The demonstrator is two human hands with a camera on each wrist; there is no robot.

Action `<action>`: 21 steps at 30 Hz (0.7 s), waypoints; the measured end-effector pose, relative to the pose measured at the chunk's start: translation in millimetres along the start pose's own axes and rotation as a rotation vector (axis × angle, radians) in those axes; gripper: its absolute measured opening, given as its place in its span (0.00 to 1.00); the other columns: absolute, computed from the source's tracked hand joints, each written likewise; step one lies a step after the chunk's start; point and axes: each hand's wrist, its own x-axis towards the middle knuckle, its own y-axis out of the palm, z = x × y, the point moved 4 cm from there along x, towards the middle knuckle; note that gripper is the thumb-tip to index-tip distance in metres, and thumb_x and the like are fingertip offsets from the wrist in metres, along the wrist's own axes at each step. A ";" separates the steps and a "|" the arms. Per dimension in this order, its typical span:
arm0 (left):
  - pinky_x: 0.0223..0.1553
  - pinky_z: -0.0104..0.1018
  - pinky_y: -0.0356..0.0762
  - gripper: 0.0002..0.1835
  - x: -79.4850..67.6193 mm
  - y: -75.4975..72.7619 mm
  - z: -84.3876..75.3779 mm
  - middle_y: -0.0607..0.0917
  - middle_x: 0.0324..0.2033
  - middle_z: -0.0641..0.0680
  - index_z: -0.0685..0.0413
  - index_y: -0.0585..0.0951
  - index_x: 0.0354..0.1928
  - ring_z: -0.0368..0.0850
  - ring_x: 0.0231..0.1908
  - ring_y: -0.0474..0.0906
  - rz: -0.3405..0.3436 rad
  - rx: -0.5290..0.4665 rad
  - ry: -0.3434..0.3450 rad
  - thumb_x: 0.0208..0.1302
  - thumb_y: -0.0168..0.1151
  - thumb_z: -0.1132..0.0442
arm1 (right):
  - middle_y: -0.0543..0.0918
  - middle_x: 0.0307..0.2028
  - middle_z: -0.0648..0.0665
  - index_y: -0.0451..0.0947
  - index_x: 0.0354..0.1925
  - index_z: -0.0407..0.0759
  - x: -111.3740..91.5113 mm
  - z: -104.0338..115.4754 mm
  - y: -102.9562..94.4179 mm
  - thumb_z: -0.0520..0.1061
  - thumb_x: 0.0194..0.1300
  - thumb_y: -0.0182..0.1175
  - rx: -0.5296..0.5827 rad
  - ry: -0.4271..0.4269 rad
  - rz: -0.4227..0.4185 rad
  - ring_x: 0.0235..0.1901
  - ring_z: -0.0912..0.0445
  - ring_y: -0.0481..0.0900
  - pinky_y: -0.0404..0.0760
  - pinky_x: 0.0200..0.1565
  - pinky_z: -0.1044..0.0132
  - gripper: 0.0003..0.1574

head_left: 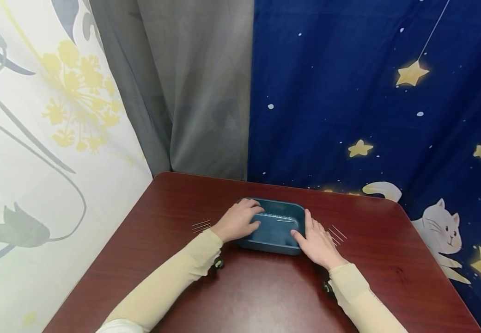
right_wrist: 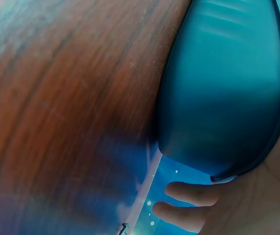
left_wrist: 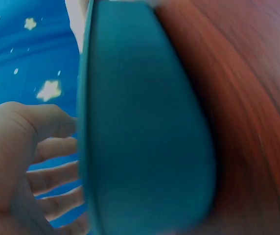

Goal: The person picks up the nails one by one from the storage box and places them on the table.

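Note:
A dark teal rectangular plastic container (head_left: 271,233) sits open side up on the table, with a thin pale stick (head_left: 286,221) inside it. My left hand (head_left: 240,219) reaches over the container's left rim, its loosely bent fingers above the inside. In the left wrist view those fingers (left_wrist: 57,178) show spread behind the rim. At the right end, my right hand (head_left: 317,238) rests against the container, its thumb over the rim and its other fingers straight along the outside. The right wrist view shows the rim (right_wrist: 250,171) against that hand.
Several thin sticks (head_left: 201,226) lie on the reddish-brown table (head_left: 265,291) left of the container, beside my left wrist. More sticks (head_left: 336,234) lie to its right, partly behind my right hand. A blue star-patterned curtain (head_left: 327,92) hangs behind the table's far edge.

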 end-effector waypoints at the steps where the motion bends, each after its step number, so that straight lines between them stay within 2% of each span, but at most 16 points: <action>1: 0.58 0.47 0.74 0.21 5.6 5.0 -6.0 0.79 0.59 0.52 0.49 0.82 0.61 0.49 0.60 0.73 0.013 0.002 -0.005 0.70 0.63 0.52 | 0.59 0.73 0.28 0.37 0.80 0.38 0.3 0.0 0.0 0.68 0.72 0.52 0.000 0.000 -0.001 0.70 0.33 0.59 0.54 0.64 0.28 0.59; 5: 0.53 0.45 0.78 0.20 25.0 25.1 -26.2 0.80 0.58 0.52 0.50 0.82 0.61 0.49 0.56 0.76 0.052 -0.004 -0.036 0.70 0.63 0.54 | 0.60 0.73 0.28 0.37 0.80 0.37 1.3 -0.2 0.7 0.67 0.73 0.52 0.001 0.001 0.005 0.70 0.32 0.59 0.56 0.64 0.28 0.59; 8: 0.50 0.44 0.80 0.20 36.5 37.8 -35.2 0.80 0.57 0.53 0.51 0.82 0.61 0.49 0.54 0.77 0.067 -0.011 -0.065 0.69 0.64 0.55 | 0.59 0.73 0.28 0.36 0.80 0.37 1.5 0.3 0.7 0.67 0.73 0.52 0.008 -0.004 0.009 0.70 0.32 0.59 0.56 0.64 0.29 0.59; 11: 0.48 0.44 0.81 0.21 45.7 49.3 -38.7 0.80 0.56 0.54 0.51 0.82 0.62 0.50 0.51 0.78 0.098 -0.014 -0.101 0.69 0.64 0.54 | 0.58 0.73 0.28 0.35 0.80 0.37 1.3 1.0 0.4 0.67 0.73 0.52 0.019 -0.008 0.012 0.70 0.32 0.58 0.57 0.65 0.30 0.59; 16: 0.48 0.43 0.81 0.24 56.8 67.2 -38.8 0.79 0.58 0.53 0.48 0.79 0.65 0.50 0.53 0.76 0.200 0.014 -0.168 0.69 0.63 0.53 | 0.56 0.74 0.28 0.33 0.80 0.38 0.5 -0.9 0.0 0.69 0.73 0.50 0.029 0.002 0.032 0.71 0.32 0.57 0.56 0.66 0.31 0.60; 21: 0.48 0.44 0.81 0.24 62.7 73.2 -44.6 0.77 0.61 0.54 0.43 0.78 0.67 0.51 0.54 0.74 0.267 0.100 -0.192 0.70 0.63 0.52 | 0.57 0.73 0.26 0.34 0.80 0.36 1.4 0.1 -0.3 0.67 0.73 0.52 0.042 0.009 0.033 0.70 0.30 0.57 0.57 0.65 0.31 0.60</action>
